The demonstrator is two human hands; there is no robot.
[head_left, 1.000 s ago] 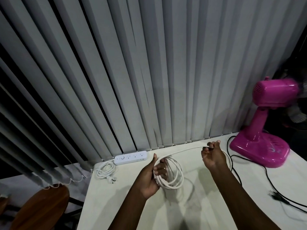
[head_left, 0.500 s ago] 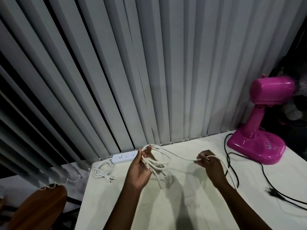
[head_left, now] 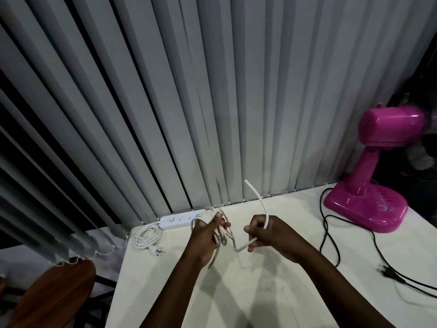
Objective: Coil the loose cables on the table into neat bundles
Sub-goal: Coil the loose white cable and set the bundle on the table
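Note:
My left hand [head_left: 205,235] grips a bunch of white cable loops [head_left: 221,233] above the white table [head_left: 272,287]. A short stretch of the same cable runs to my right hand [head_left: 267,233], which is curled round it. The free end of the white cable [head_left: 259,197] sticks up and curves away above my right fist. A second white cable [head_left: 145,237] lies coiled at the table's back left corner, joined to a white power strip [head_left: 179,218]. A loose black cable [head_left: 331,235] snakes over the right side to a plug [head_left: 386,273].
A pink desk fan [head_left: 378,176] stands at the back right of the table. Grey vertical blinds [head_left: 189,102] hang right behind the table. A brown wooden chair seat [head_left: 49,294] sits off the table's left edge.
The view has tilted and my hands have come closer together. The long stretch between them has been wound in, and the cable's free end now stands up above my right hand.

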